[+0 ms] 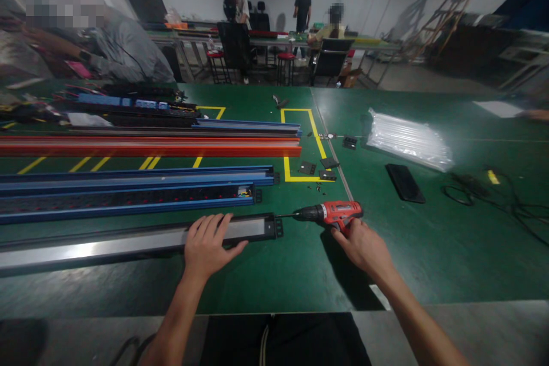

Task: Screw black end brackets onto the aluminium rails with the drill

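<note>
A long black-edged bar with a silvery strip (163,239) lies along the near side of the table. My left hand (210,246) grips it close to its right end, with the fingers over the top and the thumb at the near edge. A black end cap (279,226) sits at that end. My right hand (361,241) is closed round the handle of a red and black cordless drill (338,213). The drill points left, and its long thin bit (285,215) reaches the end cap. Whether a screw is at the tip is too small to tell.
Beyond the bar lie blue profiles (223,176) and an orange profile (240,146). Loose black end caps (307,168) and small screws (318,187) are scattered behind the drill. Further right are a black phone (405,182), plastic-wrapped tubes (407,138) and cables (510,194). Several people are in the background.
</note>
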`<state>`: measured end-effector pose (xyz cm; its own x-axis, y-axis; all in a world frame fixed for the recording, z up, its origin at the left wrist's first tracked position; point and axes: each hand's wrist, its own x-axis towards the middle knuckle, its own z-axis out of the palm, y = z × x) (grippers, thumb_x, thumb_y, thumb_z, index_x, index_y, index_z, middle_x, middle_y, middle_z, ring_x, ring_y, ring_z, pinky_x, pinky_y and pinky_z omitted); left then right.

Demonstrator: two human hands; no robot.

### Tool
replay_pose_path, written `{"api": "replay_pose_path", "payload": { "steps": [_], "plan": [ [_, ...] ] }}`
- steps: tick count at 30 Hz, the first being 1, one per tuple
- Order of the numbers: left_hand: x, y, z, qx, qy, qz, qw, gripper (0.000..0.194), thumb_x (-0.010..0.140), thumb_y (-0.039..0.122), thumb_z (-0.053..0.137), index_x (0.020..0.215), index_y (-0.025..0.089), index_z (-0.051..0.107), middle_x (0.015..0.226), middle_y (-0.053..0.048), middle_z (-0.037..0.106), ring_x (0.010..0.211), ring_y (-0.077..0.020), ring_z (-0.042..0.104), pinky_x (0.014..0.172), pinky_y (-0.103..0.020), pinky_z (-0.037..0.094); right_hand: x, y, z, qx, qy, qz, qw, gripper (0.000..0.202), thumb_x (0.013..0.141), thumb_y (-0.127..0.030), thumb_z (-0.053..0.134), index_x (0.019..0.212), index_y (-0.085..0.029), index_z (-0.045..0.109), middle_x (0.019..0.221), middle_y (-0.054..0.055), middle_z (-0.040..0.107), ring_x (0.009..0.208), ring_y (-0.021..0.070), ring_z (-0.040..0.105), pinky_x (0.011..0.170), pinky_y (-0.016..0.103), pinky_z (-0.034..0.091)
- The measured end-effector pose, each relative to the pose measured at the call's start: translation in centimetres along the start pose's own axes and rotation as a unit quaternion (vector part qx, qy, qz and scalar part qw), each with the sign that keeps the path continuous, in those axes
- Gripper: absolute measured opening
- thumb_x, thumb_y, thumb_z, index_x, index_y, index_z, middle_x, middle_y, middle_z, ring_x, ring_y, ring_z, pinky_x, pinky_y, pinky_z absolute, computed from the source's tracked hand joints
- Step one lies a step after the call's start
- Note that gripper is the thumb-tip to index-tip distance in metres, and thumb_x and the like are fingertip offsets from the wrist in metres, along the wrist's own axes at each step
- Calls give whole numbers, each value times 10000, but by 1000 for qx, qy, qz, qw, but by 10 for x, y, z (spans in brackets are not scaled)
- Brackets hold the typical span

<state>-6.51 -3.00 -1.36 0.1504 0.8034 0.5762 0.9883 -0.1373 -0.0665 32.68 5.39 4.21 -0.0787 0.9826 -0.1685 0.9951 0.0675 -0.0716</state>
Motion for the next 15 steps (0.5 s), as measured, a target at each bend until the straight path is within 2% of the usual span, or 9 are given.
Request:
{"api": "replay_pose_path", "payload": {
  "steps": [8, 15],
  "plan": [
    [0, 0, -1, -1, -1, 3, 1000, 686, 833, 673, 661, 1295, 166, 658, 1130, -159, 730, 1048, -343, 671, 1004, -517, 469, -1, 0, -1, -1, -2, -4, 1000, 452, 1012, -566, 447, 1018, -139, 595, 1003, 189, 729, 932, 321, 726, 779, 383, 504],
    [0, 0, -1, -10, -6, -4, 1000, 668, 839, 670, 654, 1316, 202, 655, 1141, -142, 729, 1064, -341, 666, 1016, -512, 461, 0, -1, -2, -5, -13, 0, 1000, 457, 1014, -576, 436, 1014, -145, 588, 1025, 183, 729, 944, 321, 722, 783, 381, 501]
  ]
}}
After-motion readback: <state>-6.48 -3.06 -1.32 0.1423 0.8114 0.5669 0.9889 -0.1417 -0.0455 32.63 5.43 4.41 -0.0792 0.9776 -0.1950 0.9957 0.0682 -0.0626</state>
